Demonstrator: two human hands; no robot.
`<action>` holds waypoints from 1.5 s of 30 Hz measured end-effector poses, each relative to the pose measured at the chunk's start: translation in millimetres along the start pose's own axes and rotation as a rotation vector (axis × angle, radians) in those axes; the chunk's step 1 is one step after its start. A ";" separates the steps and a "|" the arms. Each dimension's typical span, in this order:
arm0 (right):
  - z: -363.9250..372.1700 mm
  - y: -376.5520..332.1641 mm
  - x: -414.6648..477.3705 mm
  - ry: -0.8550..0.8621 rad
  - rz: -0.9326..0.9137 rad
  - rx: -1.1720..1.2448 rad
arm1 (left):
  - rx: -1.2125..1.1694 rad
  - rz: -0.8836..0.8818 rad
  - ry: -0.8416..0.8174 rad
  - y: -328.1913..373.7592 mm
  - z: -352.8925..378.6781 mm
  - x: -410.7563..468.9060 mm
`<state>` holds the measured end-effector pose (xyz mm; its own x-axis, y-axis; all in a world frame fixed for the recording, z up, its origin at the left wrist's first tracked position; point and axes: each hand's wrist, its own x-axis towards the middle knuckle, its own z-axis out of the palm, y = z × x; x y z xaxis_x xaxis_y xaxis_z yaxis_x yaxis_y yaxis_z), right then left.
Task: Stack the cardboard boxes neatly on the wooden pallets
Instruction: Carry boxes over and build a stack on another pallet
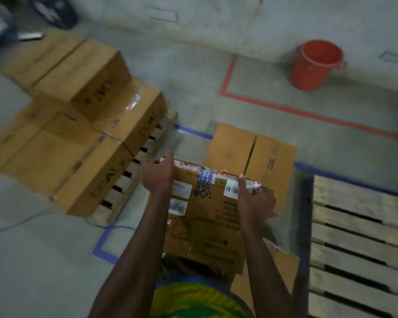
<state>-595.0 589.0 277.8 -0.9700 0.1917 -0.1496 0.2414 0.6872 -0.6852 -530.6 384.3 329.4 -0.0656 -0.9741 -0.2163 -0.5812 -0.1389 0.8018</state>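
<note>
A cardboard box (207,216) with white barcode labels and red-and-white tape sits in front of me at centre. My left hand (159,175) grips its far left corner and my right hand (255,200) grips its far right edge. Beyond it on the floor lies another plain box (248,152). To the left, a wooden pallet (133,173) carries several brown boxes (62,152), with one more box (83,72) stacked on top. A bare wooden pallet (359,226) lies at right.
A red bucket (315,65) stands by the far wall inside red floor tape (285,109). Blue tape (106,239) marks the floor around the boxes. A thin cable (32,219) runs over the concrete at left. Another box (278,271) shows under my right forearm.
</note>
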 end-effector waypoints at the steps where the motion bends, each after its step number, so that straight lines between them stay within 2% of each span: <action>1: 5.7 -10.0 -15.0 -0.022 -0.021 0.026 | -0.015 -0.026 0.032 -3.8 -19.9 6.3; 5: 28.7 -54.1 -58.8 -0.092 -0.103 0.081 | -0.096 -0.048 0.150 -22.1 -82.0 43.4; 10: 67.3 -114.1 -94.4 -0.106 -0.267 0.144 | -0.187 -0.099 0.264 -33.8 -126.0 101.6; 13: 104.4 -149.0 -106.5 -0.091 -0.360 0.161 | -0.251 -0.127 0.316 -40.8 -138.2 148.0; 19: 205.6 -234.7 -108.0 -0.033 -0.392 0.194 | -0.334 -0.115 0.364 -28.1 -131.3 273.3; 24: 281.8 -325.4 -101.7 0.075 -0.373 0.271 | -0.412 -0.099 0.338 15.3 -121.9 390.7; 28: 324.8 -379.4 -93.1 0.074 -0.316 0.308 | -0.545 -0.029 0.271 60.3 -119.9 468.0; 33: 372.1 -418.6 -68.5 -0.019 -0.200 0.255 | -0.687 -0.002 0.090 88.1 -99.9 551.9; 35: 392.9 -426.2 -60.3 -0.098 -0.192 0.171 | -0.662 0.007 0.095 85.7 -91.7 580.9; 39: 445.4 -429.8 -52.2 -0.345 -0.140 0.015 | -0.555 -0.150 0.115 57.5 -68.3 631.4; 42: 484.5 -427.5 -39.1 -0.631 0.040 -0.174 | -0.437 -0.287 0.174 27.4 -48.5 663.6; 45: 508.0 -445.5 -24.7 -1.059 0.141 -0.316 | -0.357 -0.371 0.264 0.4 -41.7 689.7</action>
<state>-693.1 -77.9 224.6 -0.4313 -0.3090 -0.8476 0.2012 0.8829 -0.4243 -542.2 -295.0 203.8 0.3215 -0.8537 -0.4097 -0.2137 -0.4869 0.8469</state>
